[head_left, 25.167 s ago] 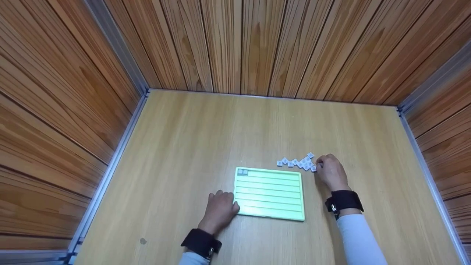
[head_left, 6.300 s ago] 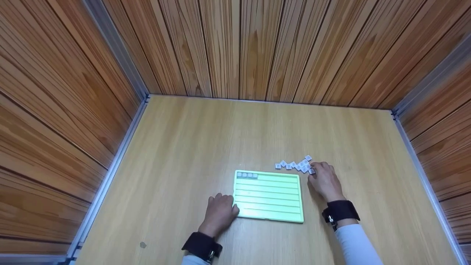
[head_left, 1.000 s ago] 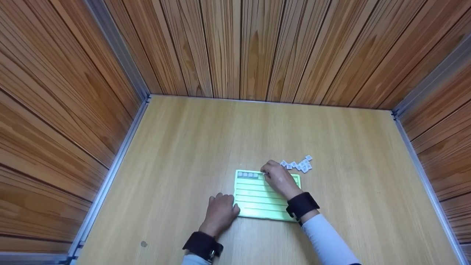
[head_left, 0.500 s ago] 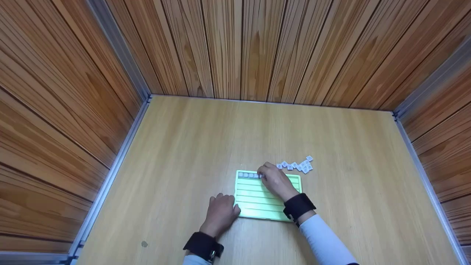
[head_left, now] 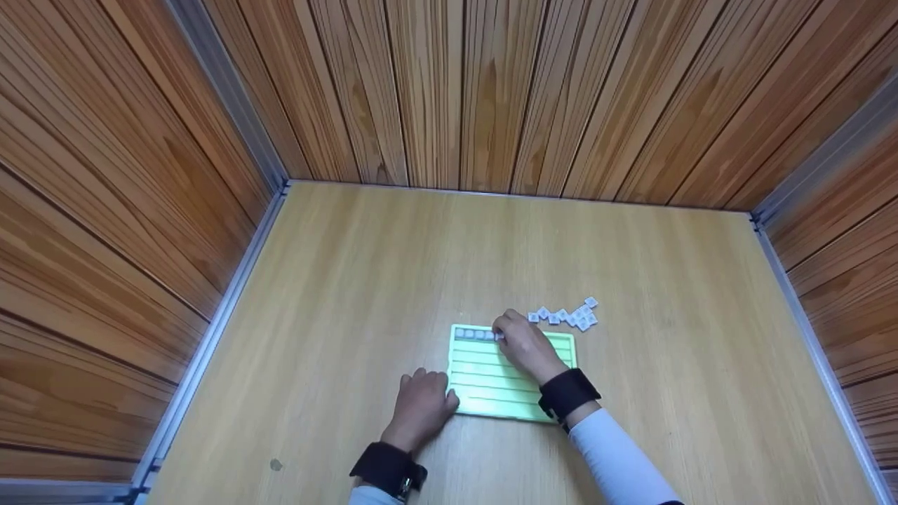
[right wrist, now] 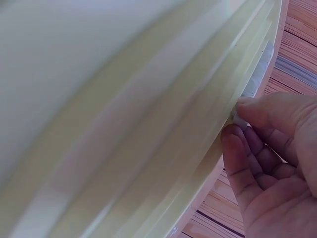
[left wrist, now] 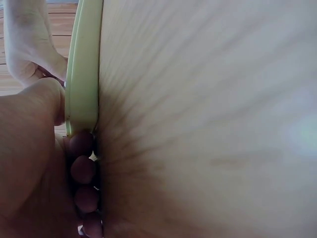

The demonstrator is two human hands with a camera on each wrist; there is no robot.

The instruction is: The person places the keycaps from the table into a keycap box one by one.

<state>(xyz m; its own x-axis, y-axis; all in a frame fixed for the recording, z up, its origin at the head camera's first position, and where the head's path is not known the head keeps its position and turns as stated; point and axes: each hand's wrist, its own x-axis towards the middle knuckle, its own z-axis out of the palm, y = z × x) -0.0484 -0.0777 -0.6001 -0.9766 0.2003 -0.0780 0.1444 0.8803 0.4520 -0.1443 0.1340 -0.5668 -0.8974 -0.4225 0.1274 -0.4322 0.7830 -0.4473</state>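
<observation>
A light green ridged board [head_left: 494, 387] lies on the table, with horizontal grooves across it. In its top groove, at the left end, a row of small square tiles [head_left: 468, 334] sits side by side. My right hand [head_left: 530, 348] pinches one small white tile [right wrist: 239, 120] between thumb and fingers at the right end of that row, against the groove. My left hand [head_left: 421, 403] grips the board's lower left edge, thumb [left wrist: 47, 96] on the rim and curled fingers [left wrist: 83, 169] at the side. The mark on the pinched tile is hidden.
Behind the board's upper right corner, several loose white tiles [head_left: 577, 317] lie in a scattered line, faint marks on them. Wood-panelled walls [head_left: 484, 91] enclose the table [head_left: 393, 266] at the back and sides. A small dark spot [head_left: 276, 464] marks the table at left.
Since the earliest frame, the row has grown rightward. My right hand has carried a tile from the loose ones to the row's end, shifting slightly left lately. My left hand has stayed put.
</observation>
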